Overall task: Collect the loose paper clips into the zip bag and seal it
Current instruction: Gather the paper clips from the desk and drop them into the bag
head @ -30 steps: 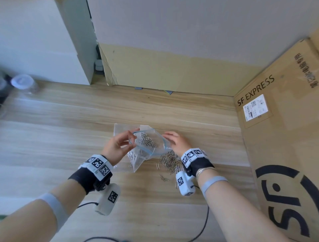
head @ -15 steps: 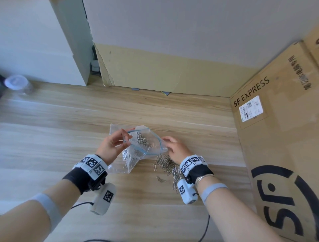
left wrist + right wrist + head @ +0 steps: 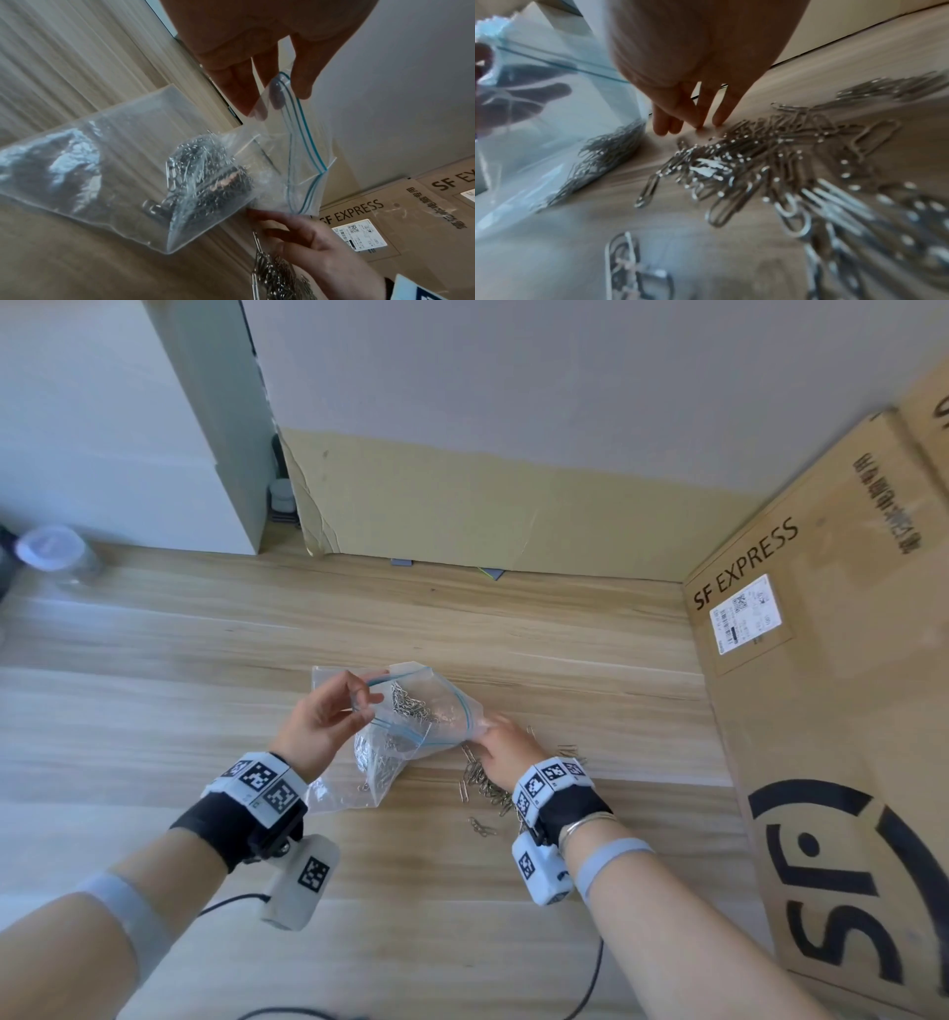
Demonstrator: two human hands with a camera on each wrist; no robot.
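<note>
Left hand (image 3: 328, 721) pinches zip bag (image 3: 144, 178) mouth open; right hand (image 3: 506, 747), apparently relaxed, reaches loose paper clips (image 3: 770, 162). Mid-collection; next: scoop.

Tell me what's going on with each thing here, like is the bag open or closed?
zip bag: open at the top, partly filled, not sealed.
clips in the bag: bunched in the bottom corner.
loose clips: piled on the table, not collected yet.
left hand: pinches the bag's rim, holding it up.
right hand: fingers straight, tips down at the table beside the pile, holding nothing.
cardboard box: shut, label on it.
</note>
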